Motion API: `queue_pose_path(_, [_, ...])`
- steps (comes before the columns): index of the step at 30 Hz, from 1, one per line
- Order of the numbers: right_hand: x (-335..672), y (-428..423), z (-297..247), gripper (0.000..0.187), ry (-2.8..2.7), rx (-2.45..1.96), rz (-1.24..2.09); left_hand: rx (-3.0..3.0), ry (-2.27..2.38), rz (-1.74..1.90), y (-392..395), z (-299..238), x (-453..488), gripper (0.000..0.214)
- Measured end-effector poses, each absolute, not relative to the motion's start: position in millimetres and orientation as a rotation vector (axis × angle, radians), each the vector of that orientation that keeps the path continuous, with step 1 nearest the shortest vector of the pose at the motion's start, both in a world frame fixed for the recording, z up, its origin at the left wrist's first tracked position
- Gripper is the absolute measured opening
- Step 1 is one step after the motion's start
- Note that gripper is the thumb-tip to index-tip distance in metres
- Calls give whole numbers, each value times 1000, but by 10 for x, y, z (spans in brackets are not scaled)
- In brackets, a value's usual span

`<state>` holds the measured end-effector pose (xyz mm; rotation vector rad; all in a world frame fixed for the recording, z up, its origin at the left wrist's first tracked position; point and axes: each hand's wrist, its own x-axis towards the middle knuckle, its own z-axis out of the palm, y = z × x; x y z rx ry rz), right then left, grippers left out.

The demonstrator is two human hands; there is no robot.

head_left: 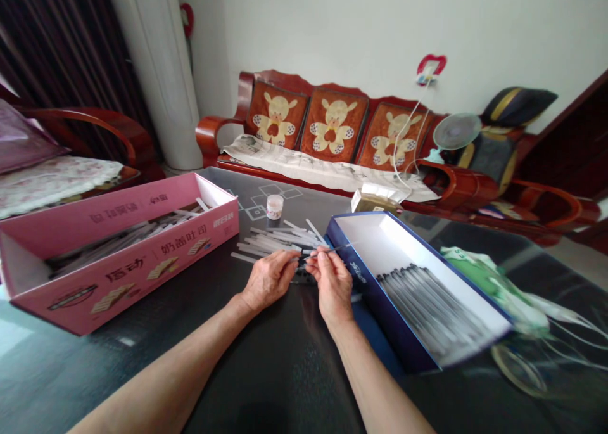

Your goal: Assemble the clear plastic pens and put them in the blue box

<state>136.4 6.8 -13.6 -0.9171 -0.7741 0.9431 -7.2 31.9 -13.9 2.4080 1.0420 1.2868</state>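
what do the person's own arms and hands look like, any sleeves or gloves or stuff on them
The left hand and right hand are both ungloved. The left forearm and right forearm are bare as far as the picture shows, with no sleeve in view. No watch or bracelet shows on either wrist, and no markings can be made out.

Along the left edge of our table (285,364) we see one box (123,260), another box (380,308) to the right. Sticks (270,242) lie between, a cup (274,207) behind, toward the far edge.
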Motion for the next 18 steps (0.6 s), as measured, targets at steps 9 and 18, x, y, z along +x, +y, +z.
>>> queue_pose_path(9, [1333,36,-130,27,-791,-932,992,2456,997,1250,301,-125,-71,25])
queue_pose_path(18, [1365,71,-161,24,-685,-919,1006,2462,987,1264,290,-118,-68,22])
